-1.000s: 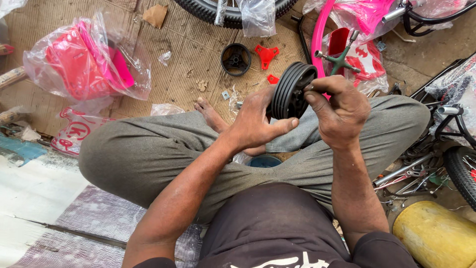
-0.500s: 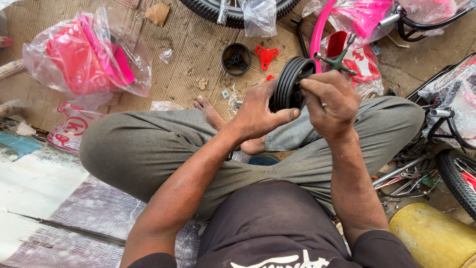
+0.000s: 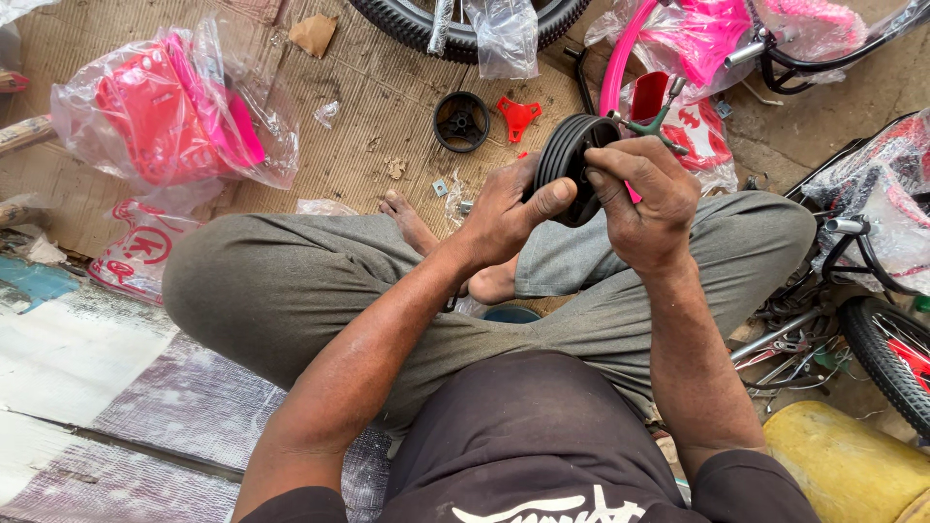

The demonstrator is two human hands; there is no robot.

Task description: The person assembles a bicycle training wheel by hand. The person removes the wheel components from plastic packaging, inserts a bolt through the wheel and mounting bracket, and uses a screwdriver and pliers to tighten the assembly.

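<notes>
Both hands are gripping the small black wheel (image 3: 572, 160): left hand (image 3: 509, 213) clasping its near rim, right hand (image 3: 644, 208) pinching beside its hub.

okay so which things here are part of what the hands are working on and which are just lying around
In hand:
small black wheel, held between left hand and right hand
green three-armed wrench, at the right hand

Lying about:
black wheel hub on the cardboard
red bracket
bagged pink parts
bicycle tyre
yellow container
</notes>
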